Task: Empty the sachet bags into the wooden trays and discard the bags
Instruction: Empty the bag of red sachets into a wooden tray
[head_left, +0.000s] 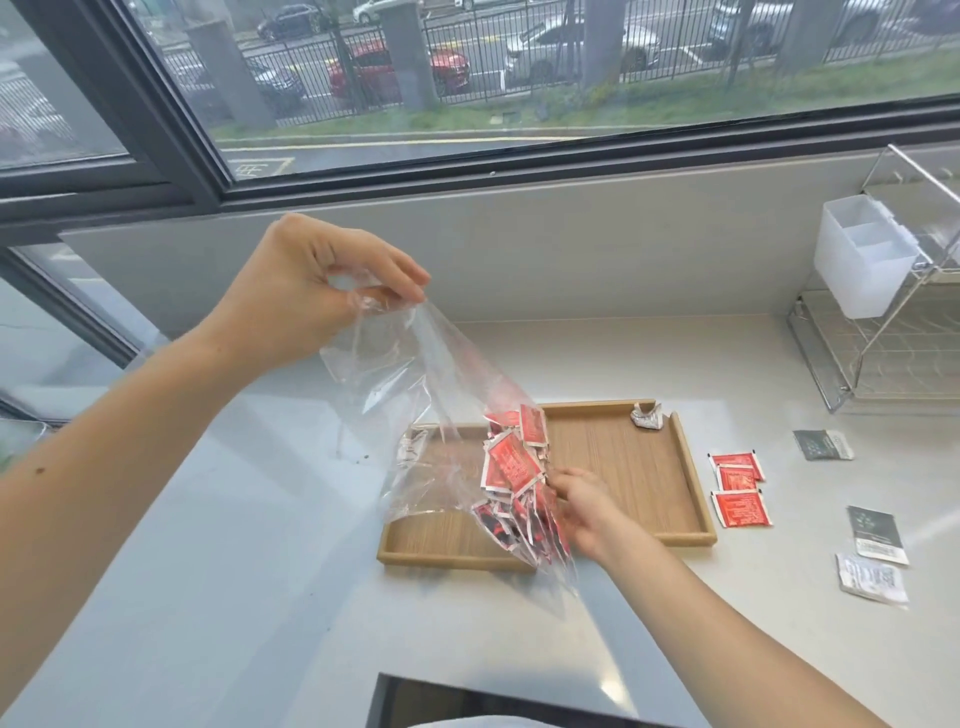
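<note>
My left hand (311, 291) pinches the top of a clear plastic bag (415, 395) and holds it up over the wooden tray (649, 467). Several red sachets (511, 462) hang bunched in the bag's lower end, just above the tray's left half. My right hand (582, 506) is at the bag's lower end, with its fingers on the plastic and the sachets there. A crumpled silver wrapper (647, 417) lies in the tray's far right corner. The tray's right half is bare wood.
Three red sachets (737, 488) lie on the counter right of the tray, with dark and silver sachets (872, 540) beyond them. A wire rack with a white plastic container (862, 260) stands at the far right. A window runs behind the counter. A dark panel (467, 701) sits at the near edge.
</note>
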